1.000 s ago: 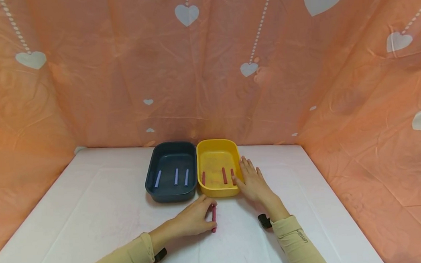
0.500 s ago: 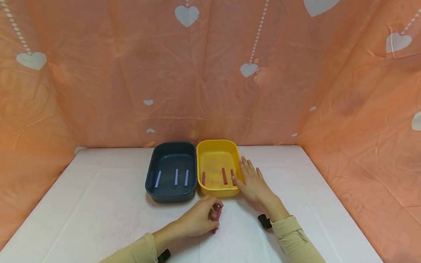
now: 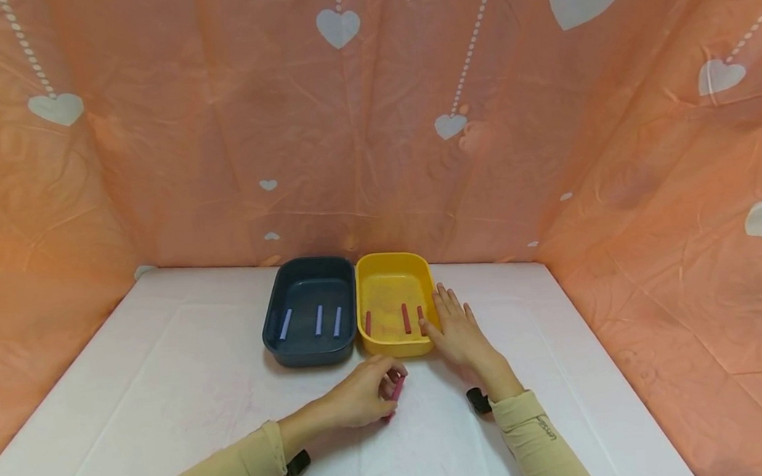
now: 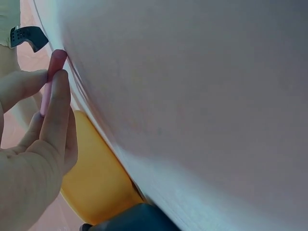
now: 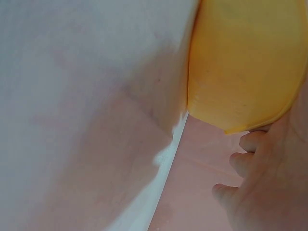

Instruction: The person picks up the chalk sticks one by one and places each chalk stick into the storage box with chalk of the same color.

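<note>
My left hand (image 3: 359, 396) pinches a red chalk stick (image 3: 398, 388) between thumb and fingers, just in front of the trays. In the left wrist view one blunt end of this chalk (image 4: 58, 57) sticks out past the fingertips. My right hand (image 3: 463, 337) rests with extended fingers against the right side of the yellow tray (image 3: 397, 348), its thumb over the rim. Inside that tray lie a red chalk stick (image 3: 406, 319) and two others like it. The dark blue tray (image 3: 313, 359) contains three purple chalk sticks, one in the middle (image 3: 319, 320).
Both trays stand side by side at the back of a table with a white cloth (image 3: 187, 395). Behind and beside it hangs an orange curtain (image 3: 217, 131) with white hearts. Each wrist wears a black strap device, such as the right one (image 3: 479, 401).
The left hand has shifted slightly right, and the chalk in it has turned from nearly straight to a slant, its far end leaning right. The right hand stays on the yellow tray.
</note>
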`<control>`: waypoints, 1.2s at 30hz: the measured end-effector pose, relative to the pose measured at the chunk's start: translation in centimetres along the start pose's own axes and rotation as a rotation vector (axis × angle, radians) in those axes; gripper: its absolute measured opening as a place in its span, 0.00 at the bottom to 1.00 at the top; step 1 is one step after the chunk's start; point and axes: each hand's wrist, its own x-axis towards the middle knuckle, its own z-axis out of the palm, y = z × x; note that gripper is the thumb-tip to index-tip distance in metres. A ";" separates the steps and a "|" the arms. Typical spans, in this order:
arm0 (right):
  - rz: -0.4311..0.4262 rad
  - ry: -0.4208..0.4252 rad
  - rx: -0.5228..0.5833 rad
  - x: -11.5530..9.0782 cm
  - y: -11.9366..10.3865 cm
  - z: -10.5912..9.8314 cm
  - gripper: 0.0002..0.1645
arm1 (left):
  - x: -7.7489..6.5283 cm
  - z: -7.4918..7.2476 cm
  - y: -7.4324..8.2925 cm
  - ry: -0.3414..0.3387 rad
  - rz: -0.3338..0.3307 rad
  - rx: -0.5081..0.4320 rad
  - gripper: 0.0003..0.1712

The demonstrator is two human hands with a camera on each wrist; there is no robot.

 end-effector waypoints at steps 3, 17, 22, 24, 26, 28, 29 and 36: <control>0.002 0.000 0.000 0.0 0.1 0.0 0.46 | 0.0 0.0 0.0 -0.001 0.007 -0.026 0.23; 0.007 -0.009 0.003 -0.1 0.2 0.1 0.47 | 0.2 -0.5 0.5 0.073 -0.037 -0.203 0.20; 0.008 -0.026 -0.004 0.1 0.3 0.1 0.47 | 0.6 -1.0 0.7 0.152 -0.007 -0.239 0.21; 0.009 -0.029 -0.012 0.1 0.3 0.1 0.47 | 0.9 -1.3 0.8 0.187 0.013 -0.248 0.21; 0.007 -0.027 -0.012 0.1 0.3 0.1 0.47 | 1.2 -1.6 0.8 0.227 0.029 -0.244 0.20; 0.008 -0.024 -0.011 0.1 0.3 0.1 0.47 | 1.5 -2.0 0.9 0.261 0.033 -0.239 0.19; 0.005 -0.019 -0.009 0.1 0.3 0.1 0.47 | 1.7 -2.2 0.9 0.277 0.034 -0.238 0.19; 0.001 -0.013 -0.007 0.1 0.2 0.0 0.46 | 3.5 -3.6 1.0 0.354 0.030 -0.239 0.20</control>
